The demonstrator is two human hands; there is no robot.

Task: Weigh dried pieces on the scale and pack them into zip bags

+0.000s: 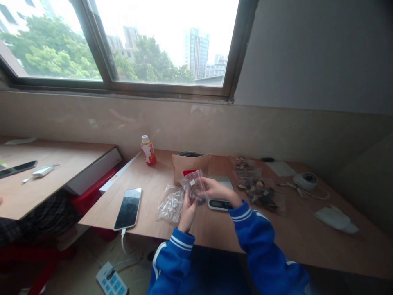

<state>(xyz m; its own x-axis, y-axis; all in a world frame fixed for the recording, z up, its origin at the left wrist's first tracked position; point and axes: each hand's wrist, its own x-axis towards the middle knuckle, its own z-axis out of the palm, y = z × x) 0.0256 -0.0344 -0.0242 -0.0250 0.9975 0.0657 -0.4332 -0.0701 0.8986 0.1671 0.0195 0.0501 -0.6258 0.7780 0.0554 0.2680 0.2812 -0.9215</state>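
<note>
Plywood desk (147, 172), plastic bags (172, 204), window (123, 45)

Dark pieces (194, 189) inside the clear plastic bag (190, 180) are too small to identify; the left hand (188, 217) and right hand (218, 190) partly hide it.

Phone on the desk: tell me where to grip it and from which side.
Probably best to pinch the phone by its long edges, coming from your left, away from the crumpled clear bag on its right. It lies flat, screen up, so those edges are the natural hold, and the cable makes the near end awkward.
</note>
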